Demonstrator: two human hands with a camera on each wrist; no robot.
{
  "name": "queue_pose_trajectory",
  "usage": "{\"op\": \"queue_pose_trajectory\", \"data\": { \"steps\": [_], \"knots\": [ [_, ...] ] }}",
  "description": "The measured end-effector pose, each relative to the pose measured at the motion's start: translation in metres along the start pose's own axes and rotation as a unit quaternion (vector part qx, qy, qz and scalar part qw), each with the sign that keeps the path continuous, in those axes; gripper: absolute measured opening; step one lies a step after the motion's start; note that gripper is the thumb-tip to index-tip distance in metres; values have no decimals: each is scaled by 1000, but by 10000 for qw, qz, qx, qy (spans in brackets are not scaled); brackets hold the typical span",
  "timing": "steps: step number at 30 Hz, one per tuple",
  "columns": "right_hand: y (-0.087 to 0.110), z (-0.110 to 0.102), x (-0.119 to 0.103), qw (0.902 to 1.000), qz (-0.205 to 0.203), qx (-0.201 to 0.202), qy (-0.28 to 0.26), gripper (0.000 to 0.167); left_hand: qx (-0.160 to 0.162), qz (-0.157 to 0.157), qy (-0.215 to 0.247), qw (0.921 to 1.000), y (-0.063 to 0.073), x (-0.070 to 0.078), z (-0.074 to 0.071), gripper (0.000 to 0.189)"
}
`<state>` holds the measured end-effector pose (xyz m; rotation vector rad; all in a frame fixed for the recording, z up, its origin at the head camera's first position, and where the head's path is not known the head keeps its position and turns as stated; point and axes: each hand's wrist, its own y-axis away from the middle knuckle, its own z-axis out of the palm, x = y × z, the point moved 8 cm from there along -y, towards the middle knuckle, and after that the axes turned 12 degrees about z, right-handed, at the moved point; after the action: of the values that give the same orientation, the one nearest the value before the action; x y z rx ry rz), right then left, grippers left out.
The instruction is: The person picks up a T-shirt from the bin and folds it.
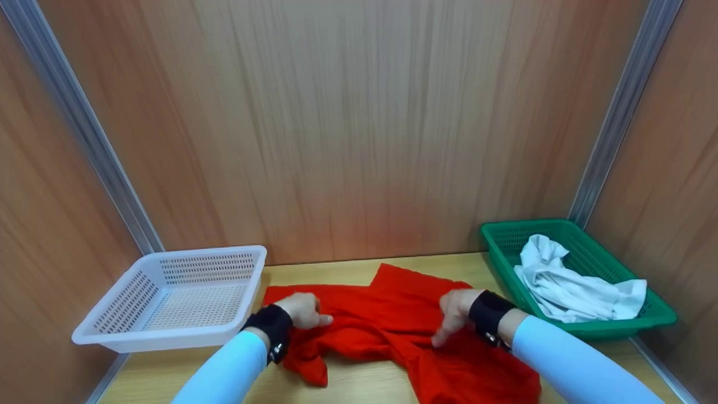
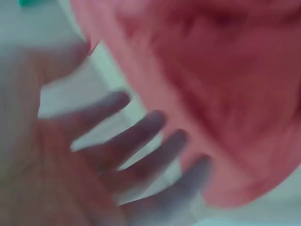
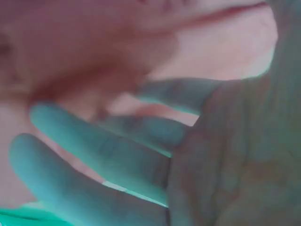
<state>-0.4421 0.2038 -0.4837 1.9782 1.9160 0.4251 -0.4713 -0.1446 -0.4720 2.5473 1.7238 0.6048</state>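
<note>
A crumpled red cloth garment (image 1: 364, 306) lies spread in folds across the tabletop. Over its left part is my left hand (image 1: 303, 310), and the left wrist view shows that hand's fingers (image 2: 141, 127) spread apart beside the cloth, with nothing between them. My right hand (image 1: 455, 314) is over the garment's right part. Its fingers (image 3: 136, 150) are loosely extended in the right wrist view, close to the red fabric (image 3: 70, 56); whether they touch it I cannot tell. Both wrist views are blurred.
At the left stands a white perforated plastic basket (image 1: 255, 286). A green basket (image 1: 493, 241) on the right contains a rumpled white cloth (image 1: 566, 286). Wood-grain panels (image 1: 359, 140) enclose the wooden table (image 1: 359, 381) at the back and both sides.
</note>
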Motion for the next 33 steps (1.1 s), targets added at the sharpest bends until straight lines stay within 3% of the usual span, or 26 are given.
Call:
{"op": "queue_pose_trajectory", "data": {
  "steps": [3,5,9,11,15,18,22,24,27,30,32,33],
  "knots": [
    [-16,-21,-9,9932,-509,1016,-243,38,-249,100,-241,9993,-15,-16,25,45],
    [-28,-25,-14,9863,-838,1384,-307,39,-235,224,-626,9975,-27,-26,34,53],
    [-51,-11,-18,9873,-1023,1075,-561,62,-392,96,-793,9960,-33,-30,43,75],
    [-60,-7,-15,9905,-841,900,-614,70,-509,89,-889,9947,-33,-30,43,80],
    [-68,-11,3,9953,-261,857,-370,86,-564,72,-556,9968,-21,-23,29,84],
    [-67,-14,22,9970,-34,758,-135,85,-650,31,-157,9978,-10,-19,20,83],
    [-53,-17,25,9981,258,553,52,74,-1047,8,-442,9935,-8,-20,16,83],
    [-47,-23,15,9970,398,610,250,68,-1156,-115,-593,9915,-11,-23,13,66],
    [-54,-29,-1,9920,283,1148,449,56,-1031,-206,-583,9927,-25,-37,17,41],
    [-69,-27,-12,9879,-193,1509,316,54,-846,-308,-522,9946,-30,-39,24,60],
    [-80,-20,-13,9882,-459,1454,106,62,-819,-295,-669,9940,-32,-36,29,74],
    [-83,-17,-12,9896,-504,1348,33,67,-848,-367,-690,9933,-25,-27,27,84]
  ]
}}
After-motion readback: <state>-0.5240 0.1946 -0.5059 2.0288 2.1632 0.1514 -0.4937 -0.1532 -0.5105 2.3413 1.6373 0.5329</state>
